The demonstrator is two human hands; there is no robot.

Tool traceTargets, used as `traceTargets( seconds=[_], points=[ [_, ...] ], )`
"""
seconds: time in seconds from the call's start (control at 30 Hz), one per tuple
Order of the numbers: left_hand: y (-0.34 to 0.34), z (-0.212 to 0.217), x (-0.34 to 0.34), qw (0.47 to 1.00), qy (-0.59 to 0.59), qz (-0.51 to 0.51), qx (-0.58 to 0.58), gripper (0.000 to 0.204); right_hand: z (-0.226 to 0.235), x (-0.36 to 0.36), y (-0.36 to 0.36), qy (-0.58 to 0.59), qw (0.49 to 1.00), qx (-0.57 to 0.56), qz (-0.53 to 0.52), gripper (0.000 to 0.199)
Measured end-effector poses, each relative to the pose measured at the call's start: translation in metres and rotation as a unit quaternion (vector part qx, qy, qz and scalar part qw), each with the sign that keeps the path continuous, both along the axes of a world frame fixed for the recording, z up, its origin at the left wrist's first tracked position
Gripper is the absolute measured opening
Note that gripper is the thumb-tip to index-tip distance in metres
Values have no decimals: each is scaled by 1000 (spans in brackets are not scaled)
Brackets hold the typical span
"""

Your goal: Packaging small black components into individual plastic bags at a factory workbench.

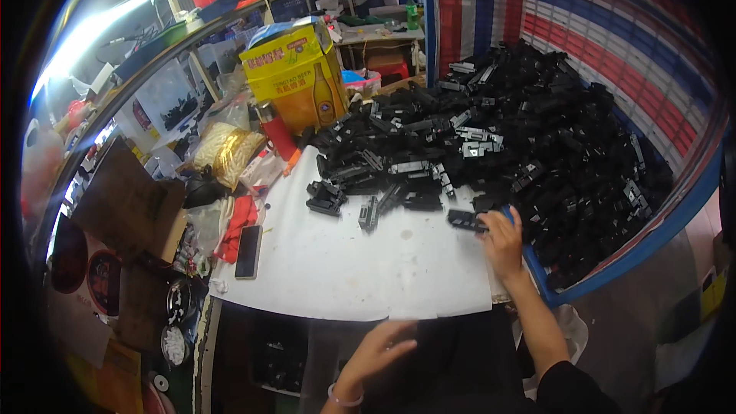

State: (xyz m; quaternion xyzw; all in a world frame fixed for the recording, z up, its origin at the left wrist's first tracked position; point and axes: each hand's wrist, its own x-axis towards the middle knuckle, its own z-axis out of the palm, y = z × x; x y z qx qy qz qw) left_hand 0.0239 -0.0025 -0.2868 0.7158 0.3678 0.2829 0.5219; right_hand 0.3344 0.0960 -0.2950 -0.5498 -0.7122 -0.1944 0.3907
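Right hand [502, 244] grasps a black part [464, 220], seemingly picking from far pile [563, 126]; left hand [378, 353] empty, fingers loose; next likely wants steady lifting.

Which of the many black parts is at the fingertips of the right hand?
The elongated black part just left of the right hand, before the heap: its right end alone meets the fingertips.

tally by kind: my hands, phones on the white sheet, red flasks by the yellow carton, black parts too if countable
Hands: 2 (left hand, right hand)
Phone: 1
Red flask: 1
Total: 4
Black parts: too heaped to count, left out
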Motion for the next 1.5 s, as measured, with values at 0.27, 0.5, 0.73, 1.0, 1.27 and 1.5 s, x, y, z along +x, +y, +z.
traceTargets(
  seconds=[0.27, 0.5, 0.73, 1.0, 1.27, 1.5],
  points=[
    [37, 11, 54, 982, -141, 125, -8, 33, 42, -47, -107, 113, 977, -64, 169, 45],
    [25, 19, 62, 972, -192, 120, -68, 28, 36, -48, -121, 175, 966, -81, 174, 45],
    [12, 21, 35, 984, -78, 132, -96, 32, 28, -56, -118, 170, 961, -113, 186, 42],
    [-17, -5, -111, 862, 503, 42, 55, 56, -15, -3, -27, -49, 981, -185, 44, 44],
    [-1, -7, -39, 967, 238, -89, 17, 51, -44, 64, 92, -172, 959, -206, -94, 36],
    [26, 9, 22, 995, 33, -14, 90, 43, -13, -2, 6, 367, 834, -407, 68, 39]
  ],
)
